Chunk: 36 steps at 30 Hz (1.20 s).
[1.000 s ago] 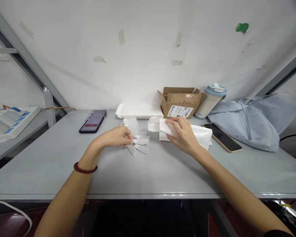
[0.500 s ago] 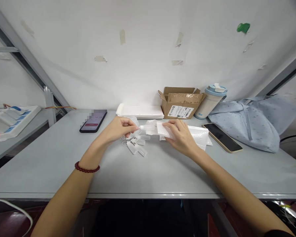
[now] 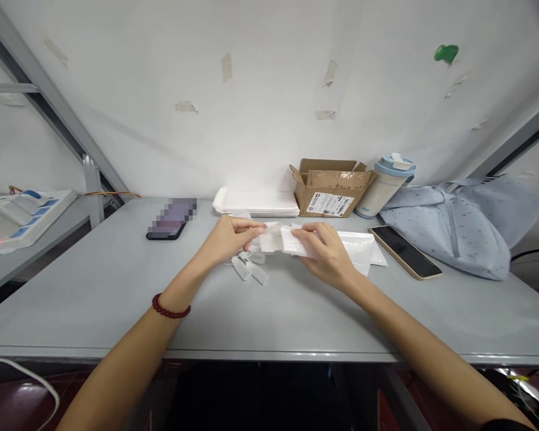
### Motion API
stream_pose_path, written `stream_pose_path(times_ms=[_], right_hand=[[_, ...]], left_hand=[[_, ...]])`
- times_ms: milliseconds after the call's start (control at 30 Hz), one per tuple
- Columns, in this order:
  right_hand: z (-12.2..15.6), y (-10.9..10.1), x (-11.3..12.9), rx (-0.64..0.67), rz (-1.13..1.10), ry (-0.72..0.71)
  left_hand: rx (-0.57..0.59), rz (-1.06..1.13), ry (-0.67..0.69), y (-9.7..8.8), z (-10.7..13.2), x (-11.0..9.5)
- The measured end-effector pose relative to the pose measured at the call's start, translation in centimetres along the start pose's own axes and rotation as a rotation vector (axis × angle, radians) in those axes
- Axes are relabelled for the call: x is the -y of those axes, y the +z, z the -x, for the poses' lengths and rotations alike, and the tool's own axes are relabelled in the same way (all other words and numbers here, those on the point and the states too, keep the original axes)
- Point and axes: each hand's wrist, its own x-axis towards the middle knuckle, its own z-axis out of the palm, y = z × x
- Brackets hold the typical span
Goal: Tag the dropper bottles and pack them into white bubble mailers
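Note:
My right hand (image 3: 326, 251) grips a white padded envelope (image 3: 291, 240), its open end turned to the left. My left hand (image 3: 233, 240) is closed in a pinch at that open end, on a small translucent plastic tube (image 3: 273, 229) that lies against the envelope's flap; most of the tube is hidden. Below my left hand, several small clear plastic tubes with thin loops (image 3: 251, 269) lie in a loose pile, partly covered by the hand. Under and beside my right hand rests another white padded envelope (image 3: 379, 257).
Behind the hands stand a stack of white envelopes (image 3: 260, 203), an open cardboard box (image 3: 327, 194) and a tumbler (image 3: 384, 185). A phone (image 3: 166, 224) lies left; another phone (image 3: 406, 251) and a light blue cloth bag (image 3: 449, 227) lie right. A power strip (image 3: 31, 224) sits far left.
My left hand has moved right, bringing the small tube to the envelope's open end. My right hand keeps its hold on the envelope and has shifted slightly left.

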Motion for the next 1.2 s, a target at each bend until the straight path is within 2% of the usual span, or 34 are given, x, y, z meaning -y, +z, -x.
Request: stream_pose_path(times_ms=[67,100,167,267,333,467,667,800,933,1100,1200], right_hand=[[0.0,-0.3,-0.7,-0.008,0.017,0.038],[-0.1,-0.4,-1.0,-0.016,0.028,0.056],[-0.1,-0.6,-1.6,-0.032,0.053,0.083],[-0.1,-0.7,-2.0,-0.045,0.077,0.108],[-0.1,-0.7,-2.0,-0.041,0.074,0.112],[-0.1,-0.7,-1.7,-0.016,0.068,0.106],[0.0,-0.5,-1.7,0.021,0.062,0.094],[0.0,-0.4,-1.8,0.053,0.047,0.093],[0.1,-0.3,-1.7,0.072,0.032,0.089],[0.1,-0.2,-1.3,0.081,0.02,0.082],[0.1,-0.2,-0.9,0.098,0.011,0.071]], left_hand=[[0.009,-0.065,-0.06,-1.5,0.0,-0.2],[0.059,-0.119,-0.079,-2.2,-0.1,-0.2],[0.231,-0.233,-0.104,-3.2,-0.1,0.0],[0.466,-0.383,-0.109,-3.4,-0.3,0.7],[0.491,-0.461,-0.09,-3.1,-0.4,1.2],[0.458,-0.501,-0.066,-2.4,-0.4,1.4],[0.427,-0.18,-0.018,-3.2,0.2,-0.3],[0.305,-0.015,0.015,-3.7,0.8,-1.2],[0.143,0.079,0.05,-3.8,0.7,-1.0],[0.052,0.136,0.019,-3.6,0.4,-0.4],[0.028,0.12,-0.004,-2.8,0.3,-0.6]])
